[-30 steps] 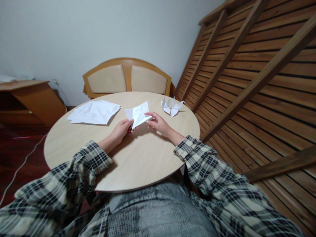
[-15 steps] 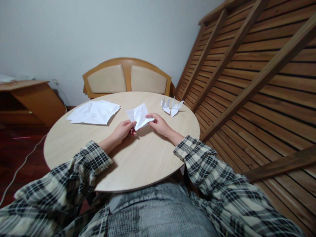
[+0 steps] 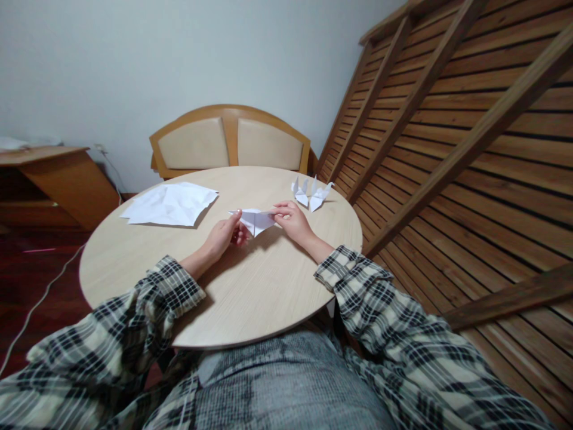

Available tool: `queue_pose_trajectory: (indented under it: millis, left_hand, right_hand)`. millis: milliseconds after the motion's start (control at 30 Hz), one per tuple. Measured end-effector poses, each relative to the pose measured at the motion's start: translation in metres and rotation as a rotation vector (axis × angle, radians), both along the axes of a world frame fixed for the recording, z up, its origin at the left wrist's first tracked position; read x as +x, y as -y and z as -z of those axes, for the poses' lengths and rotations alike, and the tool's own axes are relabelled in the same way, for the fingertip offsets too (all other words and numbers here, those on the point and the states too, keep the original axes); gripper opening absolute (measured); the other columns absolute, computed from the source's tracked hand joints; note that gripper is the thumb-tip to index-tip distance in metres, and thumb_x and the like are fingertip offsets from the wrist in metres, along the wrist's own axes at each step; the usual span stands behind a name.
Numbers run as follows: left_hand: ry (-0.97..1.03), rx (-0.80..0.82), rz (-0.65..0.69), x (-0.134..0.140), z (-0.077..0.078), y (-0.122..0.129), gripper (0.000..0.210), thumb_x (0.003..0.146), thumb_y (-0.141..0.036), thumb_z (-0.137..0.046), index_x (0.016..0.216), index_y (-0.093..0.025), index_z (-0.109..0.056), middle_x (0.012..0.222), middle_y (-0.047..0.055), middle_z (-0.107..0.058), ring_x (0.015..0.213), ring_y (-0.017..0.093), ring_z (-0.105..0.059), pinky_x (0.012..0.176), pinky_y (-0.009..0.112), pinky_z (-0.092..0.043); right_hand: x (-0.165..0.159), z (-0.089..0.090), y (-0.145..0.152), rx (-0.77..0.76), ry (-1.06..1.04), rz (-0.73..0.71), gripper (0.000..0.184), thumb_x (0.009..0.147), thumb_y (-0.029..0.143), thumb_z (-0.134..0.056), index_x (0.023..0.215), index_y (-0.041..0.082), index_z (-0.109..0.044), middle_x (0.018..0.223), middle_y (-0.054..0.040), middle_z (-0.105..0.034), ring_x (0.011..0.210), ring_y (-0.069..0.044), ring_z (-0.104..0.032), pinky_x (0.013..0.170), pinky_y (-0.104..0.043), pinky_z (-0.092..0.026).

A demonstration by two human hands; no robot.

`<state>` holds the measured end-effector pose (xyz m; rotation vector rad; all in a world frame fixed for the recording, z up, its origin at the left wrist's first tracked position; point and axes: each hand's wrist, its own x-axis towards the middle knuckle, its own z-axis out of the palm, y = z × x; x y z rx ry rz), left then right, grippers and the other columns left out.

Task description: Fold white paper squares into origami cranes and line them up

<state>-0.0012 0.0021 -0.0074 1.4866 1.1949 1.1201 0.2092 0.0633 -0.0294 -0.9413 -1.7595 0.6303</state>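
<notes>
A partly folded sheet of white paper is held between my two hands, over the middle of the round table. My left hand pinches its left side, thumb on top and fingers curled below. On the other side, my right hand grips the right corner between thumb and fingers. A crease runs down the paper's middle to a point facing me. Two folded paper cranes stand close together beyond my right hand. To the left lies a pile of creased white sheets.
Behind the table stands a chair or bench with a padded back. A slatted wooden panel leans along the right side. At the far left are a wooden desk and a pale cable on the dark floor.
The paper's raised upper part has come down, so it now looks flatter and folded across. My left thumb and right fingers have shifted slightly along its edges.
</notes>
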Motion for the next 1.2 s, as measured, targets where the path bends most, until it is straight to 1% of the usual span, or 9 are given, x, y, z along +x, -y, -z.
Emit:
queue_pose_trajectory:
  millis: [100,200,300,367,433,600,700,1033,1200]
  left_hand:
    - [-0.035,0.22,-0.269,-0.007,0.0,-0.006,0.055,0.094,-0.056,-0.038,0.049,-0.024,-0.039,0.043,-0.001,-0.037,0.045,0.014,-0.036,0.049,0.03,-0.035]
    - [-0.009,0.41,-0.408,-0.016,0.001,-0.013,0.039,0.09,-0.047,-0.048,0.06,-0.023,-0.044,0.056,-0.001,-0.045,0.055,0.015,-0.044,0.058,0.031,-0.042]
    - [-0.092,0.512,-0.32,-0.021,0.004,-0.017,0.013,0.08,-0.031,-0.056,0.088,-0.021,-0.058,0.092,0.006,-0.063,0.089,0.022,-0.058,0.08,0.039,-0.05]
    - [-0.221,0.527,-0.187,-0.021,0.006,-0.017,0.031,0.074,-0.022,-0.054,0.105,-0.023,-0.06,0.114,0.009,-0.063,0.111,0.028,-0.056,0.094,0.048,-0.047]
    - [-0.377,0.531,-0.083,-0.019,0.008,-0.015,0.043,0.07,-0.017,-0.055,0.112,-0.023,-0.06,0.122,0.011,-0.062,0.119,0.032,-0.053,0.102,0.056,-0.042]
    - [-0.72,0.539,0.041,-0.014,0.012,-0.01,0.042,0.071,-0.015,-0.058,0.112,-0.018,-0.063,0.116,0.015,-0.066,0.112,0.033,-0.059,0.101,0.055,-0.044]
    - [-0.81,0.498,0.047,-0.016,0.013,-0.012,0.042,0.072,-0.012,-0.055,0.112,-0.018,-0.065,0.113,0.013,-0.069,0.108,0.03,-0.062,0.098,0.051,-0.046]
    - [-0.771,0.453,0.096,-0.018,0.013,-0.015,0.039,0.073,-0.013,-0.055,0.107,-0.02,-0.072,0.11,0.013,-0.073,0.1,0.028,-0.065,0.094,0.043,-0.046]
    - [-0.727,0.417,0.06,-0.015,0.011,-0.011,0.034,0.079,-0.017,-0.054,0.106,-0.02,-0.072,0.108,0.014,-0.073,0.096,0.027,-0.065,0.089,0.041,-0.047]
  right_hand:
    - [0.0,0.0,0.0,0.01,-0.007,-0.006,0.015,0.082,0.013,-0.064,0.089,0.019,-0.076,0.107,-0.0088,-0.067,0.101,-0.018,-0.061,0.092,-0.037,-0.05]
    - [-0.001,0.001,0.0,-0.014,0.005,-0.012,0.016,0.082,0.012,-0.063,0.089,0.018,-0.075,0.098,-0.0076,-0.072,0.094,-0.018,-0.064,0.087,-0.036,-0.05]
    - [-0.001,0.001,0.001,-0.054,0.017,-0.053,0.017,0.083,0.012,-0.06,0.091,0.018,-0.074,0.096,-0.0069,-0.073,0.089,-0.018,-0.065,0.082,-0.033,-0.05]
    - [-0.001,0.001,0.002,-0.062,0.028,-0.087,0.016,0.084,0.014,-0.059,0.091,0.017,-0.073,0.095,-0.0065,-0.074,0.088,-0.017,-0.065,0.081,-0.031,-0.049]
    - [-0.001,0.001,0.004,-0.067,0.051,-0.116,0.013,0.083,0.015,-0.06,0.088,0.016,-0.072,0.091,-0.0059,-0.073,0.086,-0.017,-0.064,0.08,-0.03,-0.048]
    - [-0.002,-0.001,0.01,-0.105,0.155,-0.172,0.014,0.08,0.01,-0.059,0.083,0.015,-0.071,0.088,-0.0057,-0.072,0.084,-0.016,-0.064,0.079,-0.029,-0.048]
    - [-0.001,-0.004,0.013,-0.049,0.28,-0.191,0.019,0.076,0.004,-0.057,0.082,0.015,-0.071,0.09,-0.0056,-0.071,0.085,-0.017,-0.063,0.082,-0.029,-0.046]
    - [-0.001,-0.006,0.016,-0.069,0.391,-0.243,0.021,0.075,0.003,-0.053,0.082,0.016,-0.068,0.084,-0.0033,-0.067,0.076,-0.015,-0.059,0.074,-0.027,-0.045]
    - [0.0,-0.003,0.012,0.009,0.4,-0.211,0.026,0.072,0.002,-0.054,0.087,0.017,-0.07,0.092,-0.006,-0.07,0.088,-0.018,-0.061,0.084,-0.031,-0.045]
